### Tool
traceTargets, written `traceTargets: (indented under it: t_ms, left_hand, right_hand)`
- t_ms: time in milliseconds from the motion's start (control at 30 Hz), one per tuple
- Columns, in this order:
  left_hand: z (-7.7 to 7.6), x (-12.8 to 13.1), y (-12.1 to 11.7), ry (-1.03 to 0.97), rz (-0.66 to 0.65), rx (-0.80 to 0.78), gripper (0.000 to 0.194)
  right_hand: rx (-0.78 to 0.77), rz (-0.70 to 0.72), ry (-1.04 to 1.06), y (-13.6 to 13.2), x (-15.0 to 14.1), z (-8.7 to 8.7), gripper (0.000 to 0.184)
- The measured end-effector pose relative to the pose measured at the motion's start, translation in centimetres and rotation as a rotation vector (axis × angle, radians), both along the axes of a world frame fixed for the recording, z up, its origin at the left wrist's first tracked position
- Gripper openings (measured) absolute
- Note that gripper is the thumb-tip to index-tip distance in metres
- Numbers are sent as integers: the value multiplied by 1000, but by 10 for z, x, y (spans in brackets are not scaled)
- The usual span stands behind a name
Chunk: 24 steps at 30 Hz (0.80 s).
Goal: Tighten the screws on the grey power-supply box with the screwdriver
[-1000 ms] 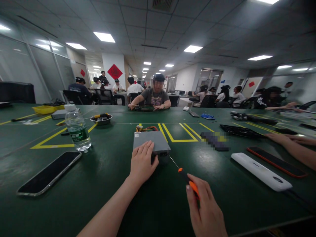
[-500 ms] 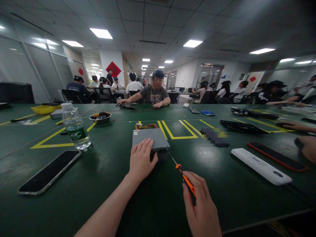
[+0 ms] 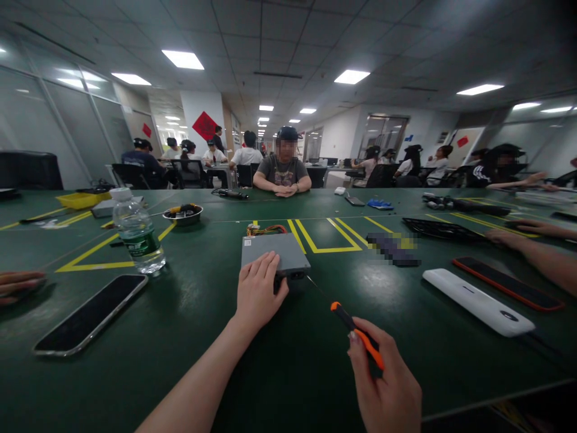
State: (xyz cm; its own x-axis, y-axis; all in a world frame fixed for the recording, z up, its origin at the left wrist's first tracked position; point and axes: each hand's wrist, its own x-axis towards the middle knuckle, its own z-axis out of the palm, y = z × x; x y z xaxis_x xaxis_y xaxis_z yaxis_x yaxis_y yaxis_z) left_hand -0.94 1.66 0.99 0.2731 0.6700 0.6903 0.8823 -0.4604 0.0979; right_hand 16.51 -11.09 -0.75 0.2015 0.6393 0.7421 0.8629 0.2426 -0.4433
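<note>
My left hand (image 3: 260, 285) rests on a grey metal computer power supply (image 3: 288, 249), its fingers over the top and its thumb against the near side. A bundle of coloured wires (image 3: 265, 230) comes out at the unit's far side. In my right hand (image 3: 383, 367) is an orange and black screwdriver (image 3: 354, 328), gripped by the handle. Its thin shaft points away to the left, toward the unit's near right corner by the black socket (image 3: 297, 275). Whether the tip touches the case, I cannot tell.
Left: a phone (image 3: 92, 314), a water bottle (image 3: 137, 234), a metal bowl (image 3: 183, 214) and another person's hand (image 3: 20, 285). Right: a white power bank-like device (image 3: 478, 302), an orange-edged dark phone (image 3: 507, 284) and another person's hands (image 3: 518, 243). A person (image 3: 285, 168) sits opposite.
My right hand has drawn the screwdriver back to the right and toward me; my left hand stays put. A hand has appeared at far left. The person opposite has brought both hands together.
</note>
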Motion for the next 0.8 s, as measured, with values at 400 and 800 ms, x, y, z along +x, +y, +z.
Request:
traceTargets:
  t_ms: [400,800]
  left_hand:
    - [-5,0,2,-18,0,21,41]
    - [-3,0,2,-16,-5,27,41]
  right_hand:
    - [74,144,-68,12,-20,0,20]
    - [46,103,-106,16,-23,-4,20]
